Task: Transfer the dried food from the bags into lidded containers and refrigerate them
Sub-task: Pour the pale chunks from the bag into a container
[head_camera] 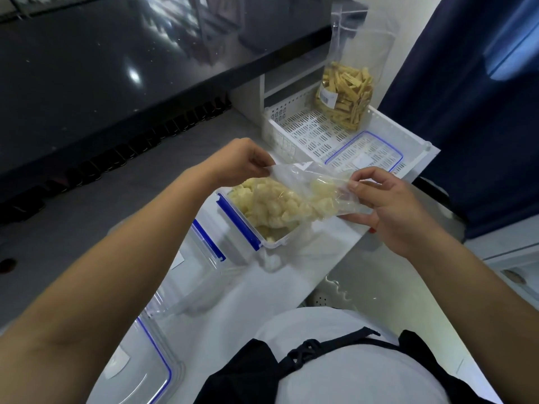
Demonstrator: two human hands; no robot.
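Observation:
A clear plastic bag [315, 185] of pale yellow dried pieces is tilted over an open clear container with blue clips [250, 228]. Pieces spill from the bag's mouth into the container, which holds a heap of them. My left hand [239, 161] pinches the bag's upper left edge. My right hand [385, 205] grips the bag's right end from the side and beneath. A second clear bag [347, 91] with tan dried sticks stands upright in a white perforated basket [306, 132] farther back.
A blue-rimmed container lid [364, 153] lies in the basket. Another clear container with a blue clip [204, 258] sits next to the filled one, and a third [145, 363] lies at the near left. All rest on a narrow white counter [329, 246]. A dark countertop runs behind.

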